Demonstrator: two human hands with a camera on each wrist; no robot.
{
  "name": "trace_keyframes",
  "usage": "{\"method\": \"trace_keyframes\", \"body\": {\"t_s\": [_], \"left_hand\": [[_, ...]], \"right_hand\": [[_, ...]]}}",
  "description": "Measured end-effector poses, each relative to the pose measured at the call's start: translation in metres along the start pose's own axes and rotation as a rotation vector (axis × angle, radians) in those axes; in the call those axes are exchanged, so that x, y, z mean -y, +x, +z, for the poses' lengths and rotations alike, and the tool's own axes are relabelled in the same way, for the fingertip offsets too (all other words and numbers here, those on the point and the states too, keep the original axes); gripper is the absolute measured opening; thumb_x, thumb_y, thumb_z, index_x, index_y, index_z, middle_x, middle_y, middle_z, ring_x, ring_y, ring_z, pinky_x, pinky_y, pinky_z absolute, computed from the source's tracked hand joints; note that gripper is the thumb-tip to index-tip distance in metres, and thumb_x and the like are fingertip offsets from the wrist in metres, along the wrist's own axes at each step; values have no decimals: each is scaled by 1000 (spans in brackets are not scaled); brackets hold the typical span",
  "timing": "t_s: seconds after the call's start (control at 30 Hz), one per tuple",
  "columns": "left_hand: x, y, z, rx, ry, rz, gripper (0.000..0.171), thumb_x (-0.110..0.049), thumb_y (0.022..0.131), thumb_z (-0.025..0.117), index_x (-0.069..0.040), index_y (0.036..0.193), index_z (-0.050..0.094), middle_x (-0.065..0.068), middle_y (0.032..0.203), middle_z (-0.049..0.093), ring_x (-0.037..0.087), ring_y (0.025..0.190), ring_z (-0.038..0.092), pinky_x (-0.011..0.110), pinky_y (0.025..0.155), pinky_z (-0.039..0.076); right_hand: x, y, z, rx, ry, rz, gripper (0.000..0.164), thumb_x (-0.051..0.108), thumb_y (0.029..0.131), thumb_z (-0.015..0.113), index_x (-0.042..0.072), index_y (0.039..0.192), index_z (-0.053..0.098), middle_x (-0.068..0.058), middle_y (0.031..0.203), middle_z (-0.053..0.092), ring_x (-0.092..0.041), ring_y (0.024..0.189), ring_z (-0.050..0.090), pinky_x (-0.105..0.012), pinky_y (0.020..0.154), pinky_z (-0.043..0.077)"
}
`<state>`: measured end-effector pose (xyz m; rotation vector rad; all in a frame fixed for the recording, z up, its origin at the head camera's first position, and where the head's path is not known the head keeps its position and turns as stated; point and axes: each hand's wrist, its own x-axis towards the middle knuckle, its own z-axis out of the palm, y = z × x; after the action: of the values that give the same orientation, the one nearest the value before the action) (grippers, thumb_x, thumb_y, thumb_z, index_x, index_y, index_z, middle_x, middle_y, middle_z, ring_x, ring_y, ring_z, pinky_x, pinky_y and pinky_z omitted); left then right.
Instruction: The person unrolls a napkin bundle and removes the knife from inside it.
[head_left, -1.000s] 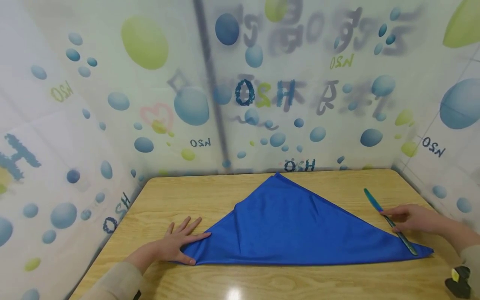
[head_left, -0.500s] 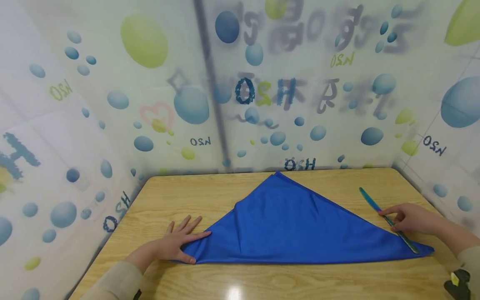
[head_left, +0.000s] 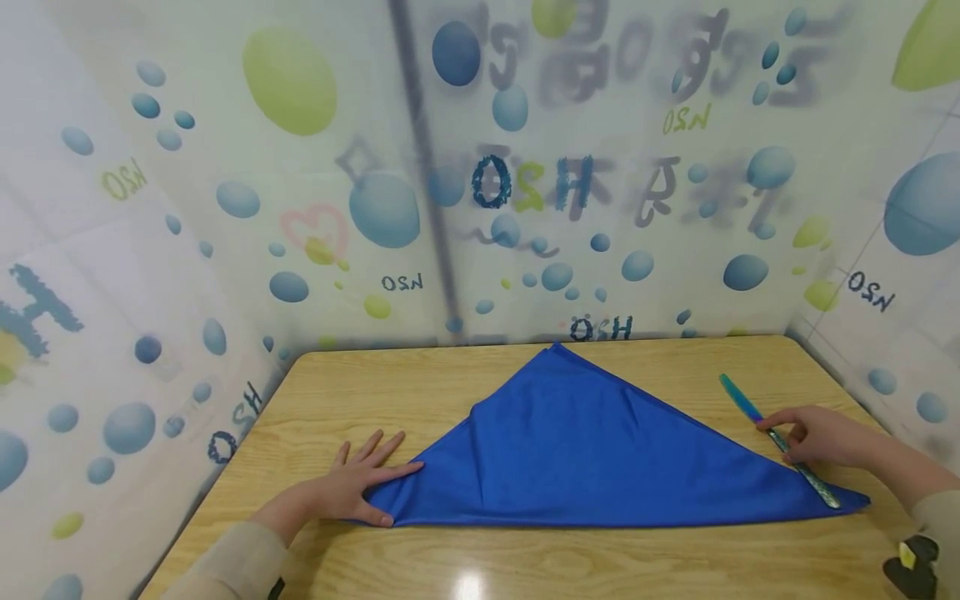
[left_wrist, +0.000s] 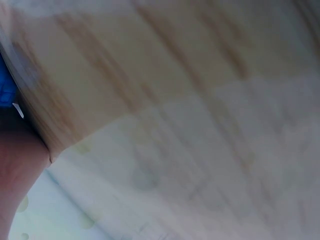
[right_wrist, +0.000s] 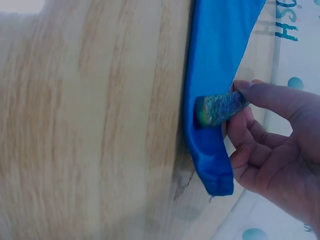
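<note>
A blue cloth (head_left: 555,450) lies folded into a wide triangle, its point toward the back. At its left corner my left hand (head_left: 348,490) rests with fingers spread, thumb and index on the fabric. My right hand (head_left: 832,437) pinches a shiny blue-green table knife (head_left: 738,396) around its middle. The blade end points to the back left, and the textured handle (right_wrist: 220,107) crosses over the narrow right corner of the cloth. In the right wrist view the thumb lies along one side of the handle with curled fingers on the other. The left wrist view shows just skin and a bit of blue cloth (left_wrist: 6,85).
The wood-grain table (head_left: 480,562) reflects a bright light near its front. Pale walls (head_left: 630,150) printed with blue and green bubbles and lettering stand along the back and both sides.
The blade end of the knife has swung slightly left, and the right hand has turned a little with it. The left hand and the cloth stay in place.
</note>
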<state>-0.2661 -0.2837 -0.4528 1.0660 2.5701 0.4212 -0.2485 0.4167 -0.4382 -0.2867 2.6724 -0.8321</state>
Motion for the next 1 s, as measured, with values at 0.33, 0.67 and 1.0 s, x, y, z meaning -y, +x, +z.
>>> {"method": "trace_keyframes", "body": {"t_s": [0.33, 0.67, 1.0], "left_hand": [[-1, 0, -2, -1, -5, 1, 78, -55, 86, 67, -34, 153, 33, 25, 159, 8, 57, 139, -3, 80, 95, -2], [0, 0, -1, 8, -1, -3, 79, -56, 86, 66, -33, 153, 33, 25, 159, 8, 57, 139, -3, 80, 95, -3], [4, 1, 4, 10, -4, -4, 78, -57, 86, 65, -34, 153, 33, 24, 160, 7, 56, 140, -4, 80, 95, -4]], "right_hand": [[-5, 2, -2, 25, -24, -54, 59, 7, 77, 76, -11, 129, 53, 0, 70, 45, -10, 59, 40, -26, 53, 32], [-18, -2, -4, 94, 47, -183, 70, 8, 80, 77, -20, 133, 40, 1, 73, 48, -7, 60, 44, -27, 52, 36], [-33, -1, -7, 113, 206, -188, 71, 8, 85, 74, -21, 135, 34, 0, 77, 49, -13, 60, 45, -28, 51, 36]]}}
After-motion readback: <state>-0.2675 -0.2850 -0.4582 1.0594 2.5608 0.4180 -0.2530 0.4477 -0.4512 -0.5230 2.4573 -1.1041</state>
